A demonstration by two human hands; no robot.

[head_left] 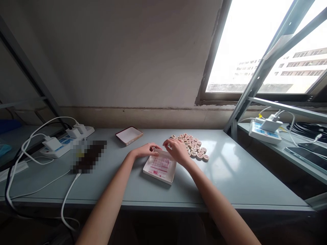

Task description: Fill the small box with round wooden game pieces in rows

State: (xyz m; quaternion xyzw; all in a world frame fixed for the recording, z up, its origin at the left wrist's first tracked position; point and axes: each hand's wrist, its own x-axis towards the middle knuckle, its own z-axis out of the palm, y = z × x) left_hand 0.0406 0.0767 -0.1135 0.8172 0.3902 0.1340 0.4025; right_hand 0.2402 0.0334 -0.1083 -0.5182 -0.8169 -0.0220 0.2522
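Observation:
A shallow white box (160, 170) sits on the desk, its bottom marked with pink-red grid lines and red characters. My left hand (146, 149) grips the box at its far left corner, the thumb reaching over the rim and the fingers on the outside. Above the far right corner, my right hand (176, 148) has its fingers bent together; whatever is in them, if anything, is hidden. Close by on the right lies a cluster of round wooden Chinese chess pieces (193, 149), packed side by side with red and dark characters, partly covered by the right hand.
The box lid (130, 134) rests upturned near the wall on the grey desk (230, 177). To the left are a power strip (63, 143) with chargers, white cables and a pixelated object (88, 156). A second power strip (265, 131) stands on the right-hand shelf beneath the window.

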